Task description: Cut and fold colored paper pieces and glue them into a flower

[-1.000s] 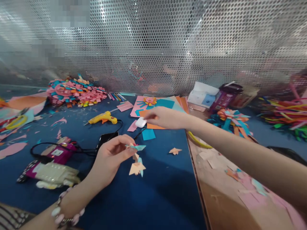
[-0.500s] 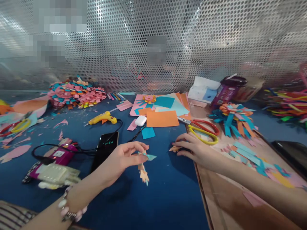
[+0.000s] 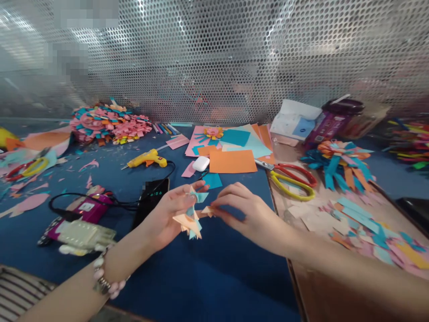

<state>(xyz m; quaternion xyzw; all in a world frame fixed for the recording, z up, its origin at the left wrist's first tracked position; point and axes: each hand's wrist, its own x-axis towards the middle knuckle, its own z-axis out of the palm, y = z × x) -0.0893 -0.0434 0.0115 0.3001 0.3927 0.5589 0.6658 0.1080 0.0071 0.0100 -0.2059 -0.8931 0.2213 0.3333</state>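
Note:
My left hand (image 3: 170, 210), with a beaded bracelet (image 3: 104, 279) on the wrist, is closed around a chain of folded paper (image 3: 189, 221) in peach and light blue. Its lower end hangs below my fingers. A small peach folded paper piece (image 3: 208, 210) is pinched in the fingertips of my right hand (image 3: 246, 208), right beside the chain; I cannot tell whether the two touch. Behind my hands lie an orange paper rectangle (image 3: 233, 161), a teal paper square (image 3: 212, 180) and a white earbud case (image 3: 200, 163).
At left are a yellow glue gun (image 3: 147, 158), a phone (image 3: 150, 197) with a cable and a magenta power bank (image 3: 83, 210). Red-and-yellow scissors (image 3: 293, 179) lie by the cardboard's edge at right, near paper scraps (image 3: 365, 228). A perforated metal panel (image 3: 208, 58) stands behind.
My right hand has lifted the small peach piece off the table and brought it left to the chain. My left hand has turned, so the chain hangs differently, and the camera view has shifted slightly.

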